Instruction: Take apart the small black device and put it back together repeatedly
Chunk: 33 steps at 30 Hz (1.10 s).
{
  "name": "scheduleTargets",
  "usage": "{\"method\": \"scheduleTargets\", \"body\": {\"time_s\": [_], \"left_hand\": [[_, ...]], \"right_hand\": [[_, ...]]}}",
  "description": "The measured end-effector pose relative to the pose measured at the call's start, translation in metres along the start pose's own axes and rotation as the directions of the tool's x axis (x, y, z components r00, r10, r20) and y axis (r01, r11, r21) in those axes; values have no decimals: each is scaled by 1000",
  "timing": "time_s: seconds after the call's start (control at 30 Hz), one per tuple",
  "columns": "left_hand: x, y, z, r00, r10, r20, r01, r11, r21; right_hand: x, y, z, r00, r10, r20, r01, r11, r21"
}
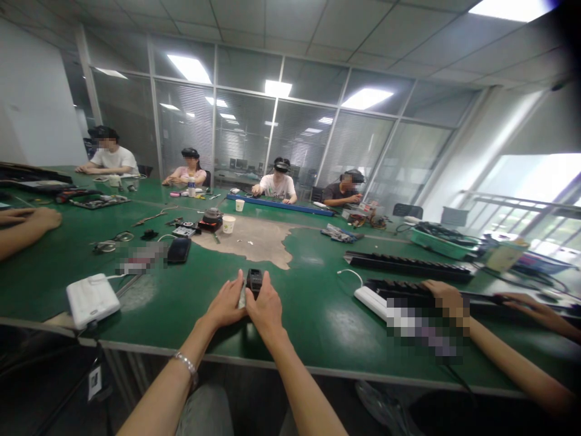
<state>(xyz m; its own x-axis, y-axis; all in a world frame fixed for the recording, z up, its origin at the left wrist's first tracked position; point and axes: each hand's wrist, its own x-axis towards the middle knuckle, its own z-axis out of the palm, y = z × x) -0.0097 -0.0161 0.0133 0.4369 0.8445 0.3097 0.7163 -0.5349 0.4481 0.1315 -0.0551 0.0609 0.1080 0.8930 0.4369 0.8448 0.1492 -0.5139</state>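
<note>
In front of me, near the table's front edge, a small black boxy device [255, 280] stands between my two hands. My left hand [226, 303], with a silvery bracelet on its wrist, closes around the device's left side. A narrow pale patch [242, 297] shows between its thumb and forefinger; I cannot tell whether it is part of the device. My right hand [267, 309] wraps the right side, its fingers along the black casing. The device's lower part is hidden behind both thumbs.
On the green table [313, 315] lie a white box [93, 300], a black phone-like slab [178, 249] and a white power strip [370, 300]. Paper cups [229, 224] stand farther back. At right, a co-worker's hand [447, 297] rests on long black strips [408, 266]. Several people sit opposite.
</note>
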Motion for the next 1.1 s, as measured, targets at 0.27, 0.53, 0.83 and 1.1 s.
{"method": "scheduleTargets", "body": {"time_s": [0.27, 0.53, 0.83, 1.1], "left_hand": [[0, 1, 0, 1000, -17, 11, 16, 1000, 18], [0, 2, -2, 1000, -1, 23, 2, 1000, -9], [0, 3, -3, 1000, 5, 31, -4, 1000, -8], [2, 0, 0, 1000, 24, -2, -24, 1000, -8]], "right_hand": [[-11, 4, 8, 1000, -13, 20, 14, 999, -34], [-6, 5, 5, 999, 14, 30, -13, 1000, -19], [-7, 6, 8, 1000, 12, 23, -12, 1000, -1], [2, -1, -7, 998, 8, -67, -3, 998, 67]]}}
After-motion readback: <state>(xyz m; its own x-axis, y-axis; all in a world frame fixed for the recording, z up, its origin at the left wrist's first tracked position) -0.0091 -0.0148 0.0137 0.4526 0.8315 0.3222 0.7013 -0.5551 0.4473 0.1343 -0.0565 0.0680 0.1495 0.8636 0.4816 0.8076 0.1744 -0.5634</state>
